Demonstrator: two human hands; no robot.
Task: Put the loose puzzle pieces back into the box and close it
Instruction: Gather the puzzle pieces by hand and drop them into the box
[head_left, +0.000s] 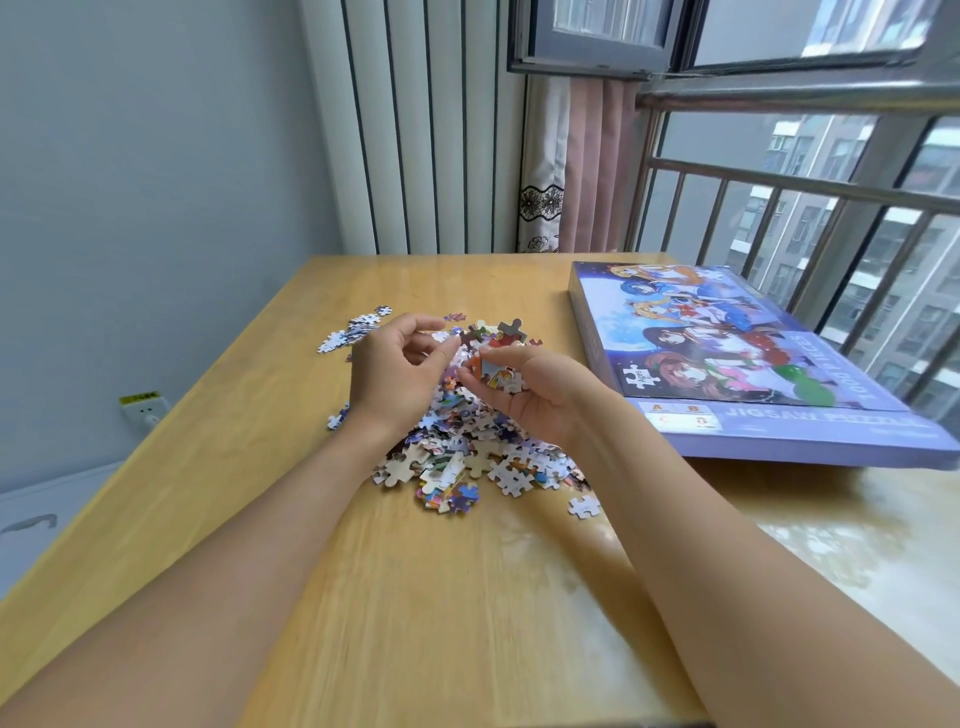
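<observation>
Right hand (524, 387) is cupped palm-up, fingers curled round a small clump of colourful cardboard jigsaw pieces (500, 375); left hand (397, 371) hovers beside it, thumb and forefinger pinching at the grey-backed pieces sticking up between the hands. Both sit directly over the big heap of loose printed puzzle pieces (467, 447) on the light wooden table (415, 597). Step looks like gathering a handful, early on, most pieces not yet boxed. Flat purple cartoon-printed puzzle box (737, 358) lies right of the heap, apparently closed. Next move likely needs the box opened, then the handful carried right.
</observation>
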